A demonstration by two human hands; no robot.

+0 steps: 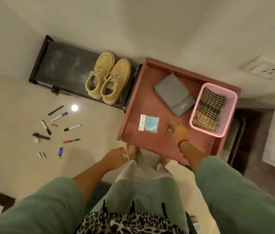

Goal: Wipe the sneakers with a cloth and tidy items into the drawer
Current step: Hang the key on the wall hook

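The right hand (179, 130) reaches into the drawer (136, 102), fingers blurred over a small ring (168, 128); its grip is unclear, as is the curled left hand (116, 157). The cloth (207, 110) lies in the basket (196, 105) just right of the right hand, long axis pointing away. The sneakers (108, 78) sit beyond, to the left.

A low black rack (62, 68) stands against the pale wall (150, 22) on a glossy floor (15, 98) showing a light spot (74, 107).

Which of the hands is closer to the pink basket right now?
Right. The right hand is inside the drawer, close beside the pink basket without touching it. The left hand hangs outside the drawer, near its front corner.
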